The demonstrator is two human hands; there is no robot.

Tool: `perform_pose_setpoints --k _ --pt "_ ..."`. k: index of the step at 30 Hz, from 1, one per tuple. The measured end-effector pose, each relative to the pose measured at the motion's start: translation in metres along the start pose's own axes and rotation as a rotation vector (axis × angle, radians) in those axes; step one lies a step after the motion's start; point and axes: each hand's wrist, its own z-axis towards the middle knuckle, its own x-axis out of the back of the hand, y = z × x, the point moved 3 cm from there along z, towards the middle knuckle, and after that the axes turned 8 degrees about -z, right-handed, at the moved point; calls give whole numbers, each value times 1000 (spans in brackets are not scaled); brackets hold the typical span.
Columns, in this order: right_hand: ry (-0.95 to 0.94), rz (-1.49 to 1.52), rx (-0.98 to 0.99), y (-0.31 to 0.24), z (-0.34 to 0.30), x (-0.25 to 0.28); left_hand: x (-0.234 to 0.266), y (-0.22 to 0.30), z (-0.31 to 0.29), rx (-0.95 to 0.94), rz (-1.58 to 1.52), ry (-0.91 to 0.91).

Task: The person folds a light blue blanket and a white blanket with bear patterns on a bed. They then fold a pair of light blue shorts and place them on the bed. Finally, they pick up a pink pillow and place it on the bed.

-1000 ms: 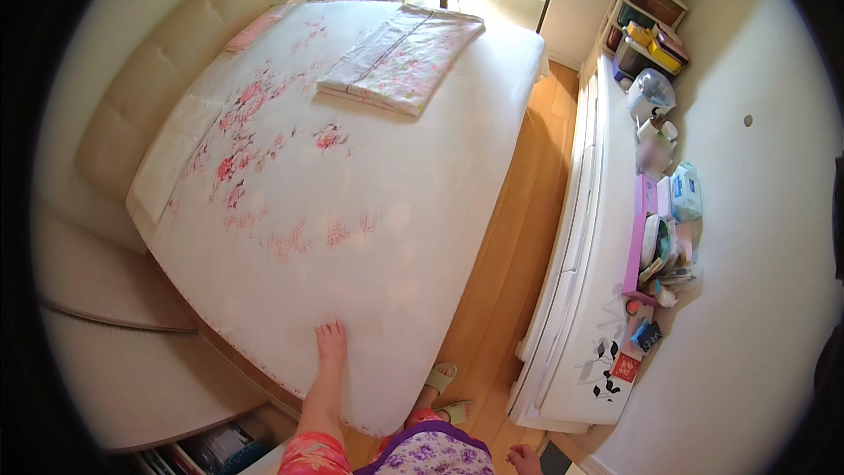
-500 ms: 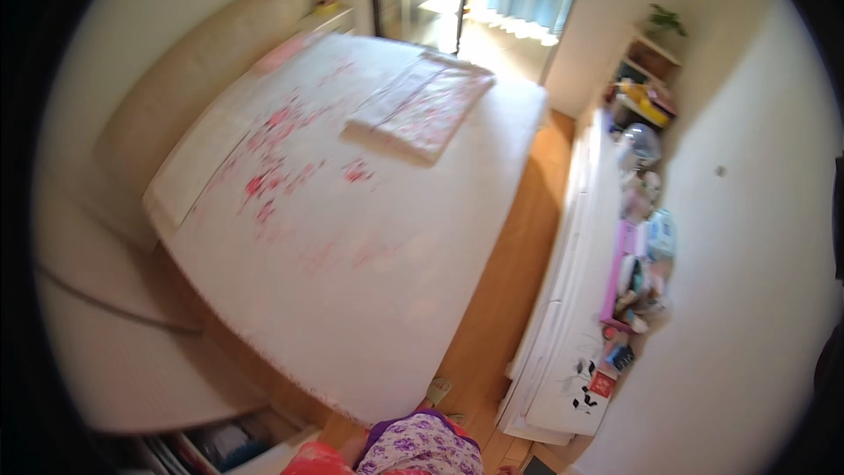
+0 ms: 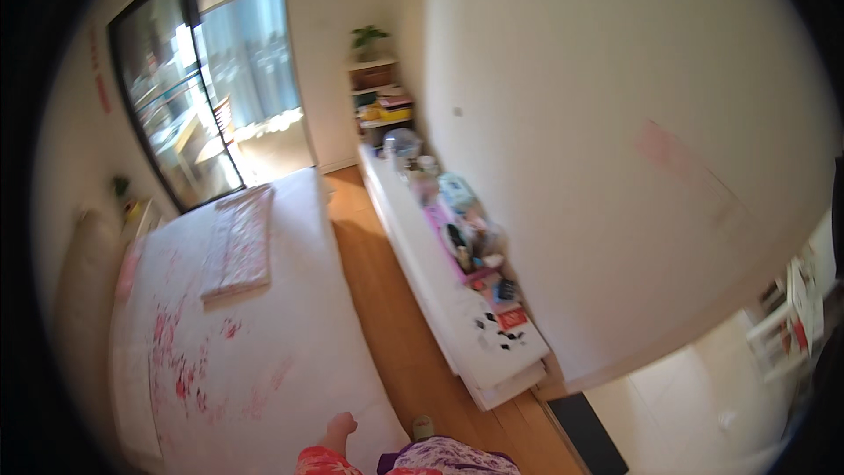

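Note:
My left hand (image 3: pixel 341 427) comes in at the lower edge from a red patterned sleeve. Its fingers look loosely curled in, and nothing shows in them. It hangs over the near edge of the bed, whose white sheet (image 3: pixel 308 325) carries red and pink flowers; I cannot tell whether it touches the sheet. My right hand is out of view. A folded flowered quilt or blanket (image 3: pixel 239 242) lies on the bed's far part. Purple-flowered cloth (image 3: pixel 448 457) covers my front, and one green slipper (image 3: pixel 423 427) shows beyond it.
A strip of wooden floor (image 3: pixel 382 299) runs between the bed and a long white low cabinet (image 3: pixel 409 251). On the cabinet stand a pink tray (image 3: pixel 450 242) of small items and a red box (image 3: pixel 512 318). A sliding glass door (image 3: pixel 176 79) is at far left; a dark threshold (image 3: pixel 587 435) lies at lower right.
My view has swung to the right, so the bed now sits at left and the doorway at lower right shows. My left hand has come into clear view beside the bed.

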Motion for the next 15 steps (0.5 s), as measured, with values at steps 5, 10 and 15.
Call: perform_pose_setpoints --k 5,10,15 --pt "119 177 -186 130 -99 -21 -21 174 -36 -296 376 -406" --pt "201 394 -252 217 -177 -72 -134 306 -99 -692 560 -216" --pt "276 644 -373 293 -262 -126 -216 498 -309 -914 368 -255"
